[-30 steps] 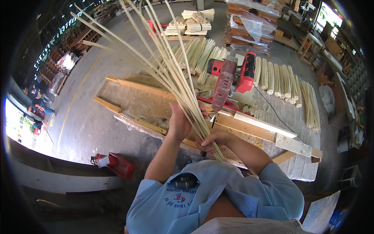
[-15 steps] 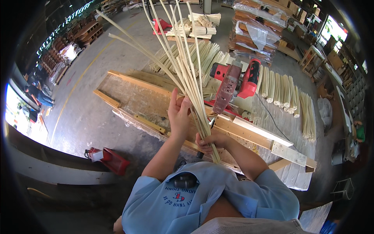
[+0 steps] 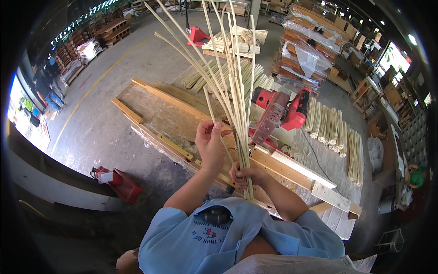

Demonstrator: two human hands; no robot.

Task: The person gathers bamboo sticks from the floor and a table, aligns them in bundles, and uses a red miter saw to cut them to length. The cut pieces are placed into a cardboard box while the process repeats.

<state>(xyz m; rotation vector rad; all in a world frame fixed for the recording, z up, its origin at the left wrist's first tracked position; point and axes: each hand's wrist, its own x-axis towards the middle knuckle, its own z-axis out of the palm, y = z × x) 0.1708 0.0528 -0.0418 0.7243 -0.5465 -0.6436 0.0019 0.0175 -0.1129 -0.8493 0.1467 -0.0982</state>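
A loose bundle of long, pale rattan canes (image 3: pixel 238 102) fans out upward in front of my chest. My right hand (image 3: pixel 248 176) is wrapped round its lower end. With thumb and fingers, my left hand (image 3: pixel 210 144) pinches a single cane (image 3: pixel 226 148) that stands a little apart on the bundle's left side. Just beyond the canes, to the right, a red and black belt sander (image 3: pixel 273 114) is mounted on the workbench (image 3: pixel 178 116), its worn brown belt facing up.
Tied cane bundles (image 3: pixel 326 128) lie at the bench's right; more canes (image 3: pixel 214 75) lie behind. Wooden strips (image 3: pixel 285 169) edge the bench, and a cable (image 3: pixel 317 155) crosses it. Wrapped wood stacks (image 3: pixel 308 50) stand far right. A red fixture (image 3: pixel 123 185) sits lower left; people (image 3: pixel 48 91) stand far left.
My left hand has gone from raised, spread fingers beside the bundle to pinching one cane, now separated leftward. The bundle stands more upright, and the view has shifted slightly.
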